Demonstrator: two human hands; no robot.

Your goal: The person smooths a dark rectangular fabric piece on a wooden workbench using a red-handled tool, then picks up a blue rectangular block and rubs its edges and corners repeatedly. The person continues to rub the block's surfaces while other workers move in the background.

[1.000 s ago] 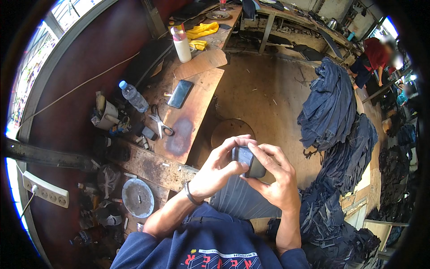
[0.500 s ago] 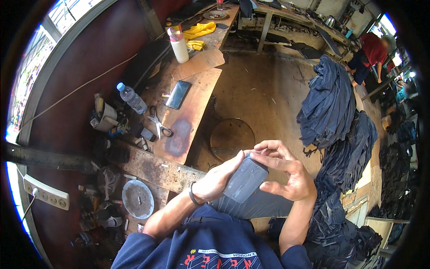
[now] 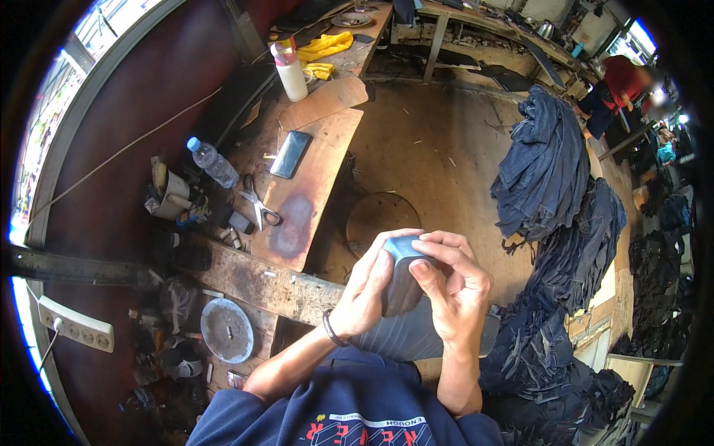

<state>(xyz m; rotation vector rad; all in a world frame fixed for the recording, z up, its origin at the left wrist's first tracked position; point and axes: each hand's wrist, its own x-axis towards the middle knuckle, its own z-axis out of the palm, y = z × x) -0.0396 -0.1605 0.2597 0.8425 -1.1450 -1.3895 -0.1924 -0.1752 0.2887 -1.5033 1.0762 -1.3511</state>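
A dark grey block with rounded edges (image 3: 402,288) is held up in front of my body, its pale bluish end catching the light. Along its left side, my left hand (image 3: 363,291) wraps it with the fingers reaching over the top. My right hand (image 3: 455,281) grips the other side, its thumb and fingertips pressed on the upper end. What the block is made of I cannot tell. Beneath my hands, a grey cloth-like surface (image 3: 405,331) lies over my lap.
Left, a wooden bench (image 3: 316,223) carries scissors (image 3: 260,208), a phone (image 3: 291,154), a water bottle (image 3: 214,163), a white flask (image 3: 291,74) and yellow gloves (image 3: 326,47). A round dish (image 3: 227,330) sits lower left. Dark cloth piles (image 3: 543,167) rise at right; a person in red (image 3: 621,80) stands beyond.
The block has been turned from broad face up to pale end up. My right hand has moved left, and its thumb now presses on the block.
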